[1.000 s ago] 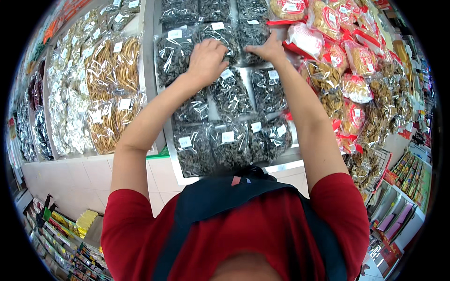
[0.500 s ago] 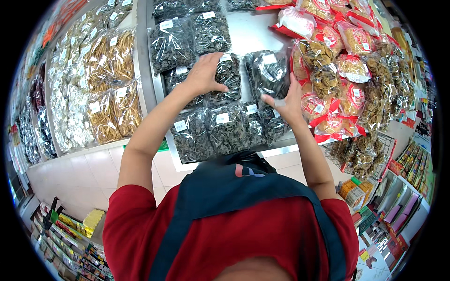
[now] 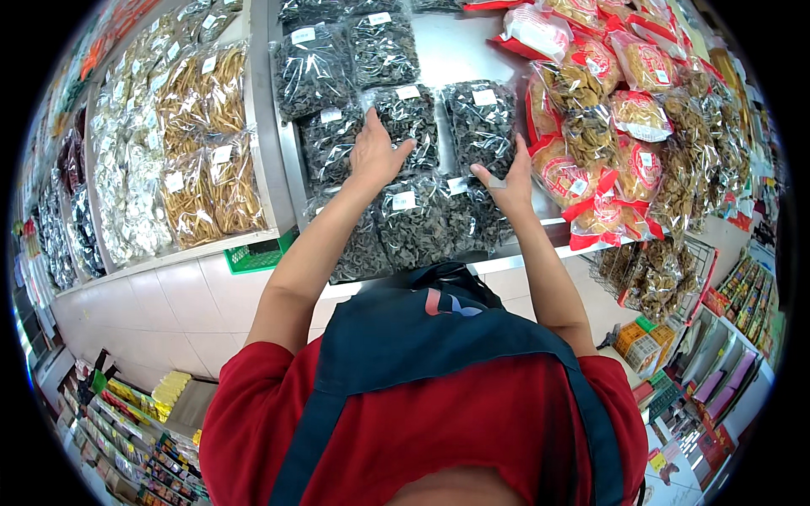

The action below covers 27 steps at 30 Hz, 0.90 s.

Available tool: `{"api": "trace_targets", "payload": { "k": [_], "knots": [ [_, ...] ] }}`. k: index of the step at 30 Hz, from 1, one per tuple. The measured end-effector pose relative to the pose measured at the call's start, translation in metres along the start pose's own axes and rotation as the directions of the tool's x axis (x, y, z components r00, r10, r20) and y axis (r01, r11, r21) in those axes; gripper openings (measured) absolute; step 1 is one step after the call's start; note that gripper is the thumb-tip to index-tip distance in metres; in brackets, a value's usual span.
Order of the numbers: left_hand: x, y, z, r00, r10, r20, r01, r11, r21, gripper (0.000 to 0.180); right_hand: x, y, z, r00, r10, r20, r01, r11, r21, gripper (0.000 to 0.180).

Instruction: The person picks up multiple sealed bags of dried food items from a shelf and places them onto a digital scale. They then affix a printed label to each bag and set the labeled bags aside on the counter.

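Observation:
Clear plastic bags of dark, curled dried food, which look like dried black fungus, lie in rows on a metal display counter. My left hand (image 3: pixel 378 154) rests over the left edge of one middle-row bag (image 3: pixel 407 118), thumb spread from the fingers. At the lower right corner of the bag to its right (image 3: pixel 479 126), my right hand (image 3: pixel 511 180) lies with thumb and fingers apart along its edges. A whitish strip shows by the right thumb. A narrow gap separates these two bags. Closer to me lies a row of similar bags (image 3: pixel 413 223).
Red-and-white bags of round tan food (image 3: pixel 641 66) and bags of brown dried goods (image 3: pixel 591 139) pile up at right. Bare metal counter (image 3: pixel 460 51) shows at the back. A raised divider (image 3: pixel 268 118) borders bags of yellowish strips (image 3: pixel 190 190) at left. A green basket (image 3: pixel 260 253) sits below.
My left hand has shifted right and slightly toward me. The bag by my right hand, blurred before, now lies flat and sharp. The view has shifted slightly.

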<state>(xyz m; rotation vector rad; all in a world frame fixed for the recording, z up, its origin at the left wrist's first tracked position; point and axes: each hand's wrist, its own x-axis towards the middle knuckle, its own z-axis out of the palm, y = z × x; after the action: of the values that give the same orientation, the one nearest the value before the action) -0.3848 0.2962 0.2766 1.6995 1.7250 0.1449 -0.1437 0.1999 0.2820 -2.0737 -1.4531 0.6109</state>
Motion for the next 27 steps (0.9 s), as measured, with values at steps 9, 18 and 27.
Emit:
{"api": "trace_targets", "payload": {
  "k": [9,18,27],
  "knots": [
    [0.009,-0.002,0.004,1.000,-0.009,-0.006,0.007,0.973,-0.229,0.110,-0.001,-0.001,0.004,0.999,-0.028,-0.040,0.029,0.999,0.027,0.103],
    [0.021,-0.015,-0.073,0.801,0.262,-0.538,-0.102,0.946,0.309,0.083,0.042,-0.089,0.012,0.844,-0.520,-0.130,0.522,0.853,-0.021,0.067],
    [0.079,-0.035,-0.108,0.892,-0.039,-0.451,0.115,0.983,0.143,0.115,0.200,-0.144,0.138,0.953,0.202,0.226,-0.160,0.968,-0.191,0.088]
  ]
}}
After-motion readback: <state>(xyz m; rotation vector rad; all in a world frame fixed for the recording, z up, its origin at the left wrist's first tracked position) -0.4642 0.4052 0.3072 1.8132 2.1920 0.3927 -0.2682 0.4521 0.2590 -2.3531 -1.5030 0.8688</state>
